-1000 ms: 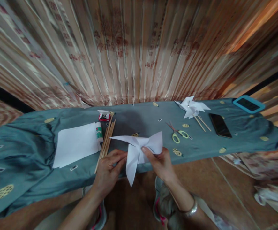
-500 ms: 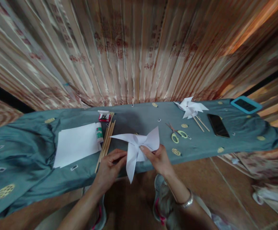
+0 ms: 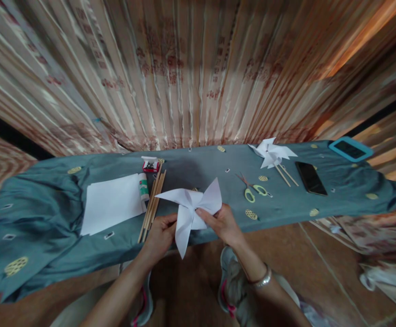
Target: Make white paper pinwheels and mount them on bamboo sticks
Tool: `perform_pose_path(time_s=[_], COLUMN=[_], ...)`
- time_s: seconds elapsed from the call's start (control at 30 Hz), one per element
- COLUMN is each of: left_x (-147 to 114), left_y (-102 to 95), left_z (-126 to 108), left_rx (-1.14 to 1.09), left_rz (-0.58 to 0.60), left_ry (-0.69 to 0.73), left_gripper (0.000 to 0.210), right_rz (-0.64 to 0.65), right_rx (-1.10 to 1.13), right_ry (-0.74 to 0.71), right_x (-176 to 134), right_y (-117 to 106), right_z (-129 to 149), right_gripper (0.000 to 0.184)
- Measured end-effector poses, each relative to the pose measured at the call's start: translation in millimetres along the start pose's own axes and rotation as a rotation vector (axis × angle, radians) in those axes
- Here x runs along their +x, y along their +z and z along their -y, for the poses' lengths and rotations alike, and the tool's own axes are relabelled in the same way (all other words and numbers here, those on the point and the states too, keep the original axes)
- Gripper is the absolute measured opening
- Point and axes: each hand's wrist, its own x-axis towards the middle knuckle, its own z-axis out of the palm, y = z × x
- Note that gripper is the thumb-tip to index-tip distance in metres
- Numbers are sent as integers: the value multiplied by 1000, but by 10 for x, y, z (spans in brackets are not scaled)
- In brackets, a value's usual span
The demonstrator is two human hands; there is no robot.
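Note:
A white paper pinwheel [image 3: 186, 213] with folded blades is held between my hands at the front edge of the table. My right hand [image 3: 223, 223] grips it, thumb pressed at its centre, where a small dark pin head shows; the fingers pass behind the paper. My left hand [image 3: 162, 234] is closed in a pinch at the pinwheel's left edge, its fingertips partly behind a blade. Whether a stick is behind the paper is hidden. Just left lie several wooden sticks [image 3: 152, 202], close to my left hand.
Left on the teal cloth [image 3: 198, 163] are white paper sheets [image 3: 112, 204], a glue stick [image 3: 143, 187] and a red box of pins [image 3: 150, 165]. To the right lie scissors [image 3: 252, 187], finished pinwheels [image 3: 271, 152], a black phone [image 3: 311, 178] and a blue-framed device [image 3: 350, 149].
The pinwheel and both hands have shifted slightly left and tilted a little. My right thumb stays pressed at the centre. The view has moved slightly; the things on the table lie as before.

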Motion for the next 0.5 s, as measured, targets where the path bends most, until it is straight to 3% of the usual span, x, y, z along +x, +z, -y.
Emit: perform_pose_path(time_s=[0.27,0.5], left_x=[-1,58], left_y=[-29,-101], left_z=[41,214], left_rx=[42,209], left_rz=[-5,9], left_ry=[28,185], left_gripper=[30,24], right_rz=[11,15], right_rx=[39,22], right_ry=[48,91], right_x=[14,16], right_y=[-19,-58], right_z=[-1,-55], right_gripper=[33,33])
